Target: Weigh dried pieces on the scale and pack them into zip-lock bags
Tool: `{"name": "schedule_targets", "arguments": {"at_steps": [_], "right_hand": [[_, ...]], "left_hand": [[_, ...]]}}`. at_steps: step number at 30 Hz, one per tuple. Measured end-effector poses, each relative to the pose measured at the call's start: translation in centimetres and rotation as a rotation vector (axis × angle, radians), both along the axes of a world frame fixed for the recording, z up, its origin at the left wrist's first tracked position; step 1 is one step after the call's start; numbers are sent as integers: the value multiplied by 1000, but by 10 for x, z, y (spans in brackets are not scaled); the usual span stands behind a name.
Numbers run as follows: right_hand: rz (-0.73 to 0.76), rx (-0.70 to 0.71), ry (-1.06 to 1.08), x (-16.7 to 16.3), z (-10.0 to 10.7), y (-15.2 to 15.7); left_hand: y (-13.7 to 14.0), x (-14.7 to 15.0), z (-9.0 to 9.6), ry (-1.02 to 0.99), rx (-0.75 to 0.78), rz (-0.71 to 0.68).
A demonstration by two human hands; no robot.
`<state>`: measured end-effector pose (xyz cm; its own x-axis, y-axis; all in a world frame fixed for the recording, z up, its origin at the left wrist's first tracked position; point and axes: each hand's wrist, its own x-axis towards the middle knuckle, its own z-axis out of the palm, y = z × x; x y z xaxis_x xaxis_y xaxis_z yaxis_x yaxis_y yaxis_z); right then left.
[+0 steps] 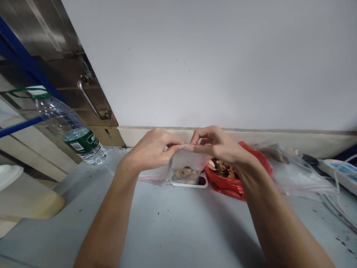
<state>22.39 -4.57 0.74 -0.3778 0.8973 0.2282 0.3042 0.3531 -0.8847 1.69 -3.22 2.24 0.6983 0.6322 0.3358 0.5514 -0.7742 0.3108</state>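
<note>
Both hands meet at the top edge of a small clear zip bag (186, 158). My left hand (156, 149) pinches the bag's rim between thumb and fingers. My right hand (213, 143) pinches the same rim just to the right. Pale brown dried slices lie at the bottom of the bag. Behind and under it is a small white scale (205, 185) with a dark display, partly hidden by the bag. Beside my right wrist sits a red plastic bag (227, 188), its mouth open on more dried brown pieces.
A large water bottle (80, 139) with a green label stands at left, near a pale plastic container (30, 197). Clear plastic bags (298, 175) lie at right, by a white device (340, 171) with cables. A white wall (209, 67) rises behind the grey table (167, 230).
</note>
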Motion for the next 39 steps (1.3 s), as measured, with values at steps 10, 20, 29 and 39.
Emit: {"name": "schedule_targets", "arguments": {"at_steps": [10, 20, 29, 39], "right_hand": [[-28, 53, -209, 11, 6, -2], [-112, 157, -266, 3, 1, -2], [-90, 342, -322, -5, 1, -1], [-158, 270, -323, 30, -4, 11]], "left_hand": [[5, -5, -4, -59, -55, -29], [8, 3, -11, -134, 1, -11], [8, 2, -10, -89, -55, -24], [18, -24, -7, -80, -9, -23]]}}
